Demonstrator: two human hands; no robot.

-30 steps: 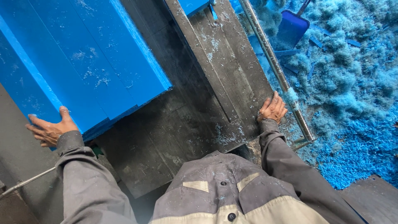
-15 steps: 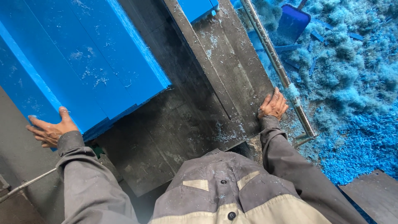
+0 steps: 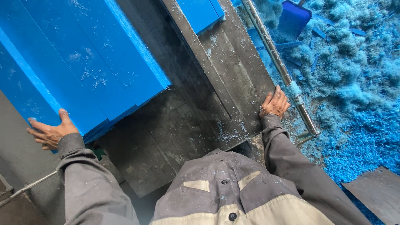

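A large blue plastic block [image 3: 79,66] lies across the dark metal machine table [image 3: 175,125]. My left hand [image 3: 49,132] presses flat against the block's near left corner, fingers spread. My right hand [image 3: 275,103] rests palm down on the right edge of the metal table [image 3: 233,71], beside a steel rail [image 3: 275,62]. It holds nothing. A second blue block [image 3: 200,12] lies at the top of the table.
Blue plastic shavings [image 3: 358,83] cover the floor on the right, with a blue dustpan [image 3: 293,18] among them. A dark metal plate [image 3: 375,196] lies at the lower right. A thin metal rod [image 3: 25,189] runs at the lower left.
My left hand has shifted slightly along the block's corner. My right hand stays on the table edge. The view has barely moved.
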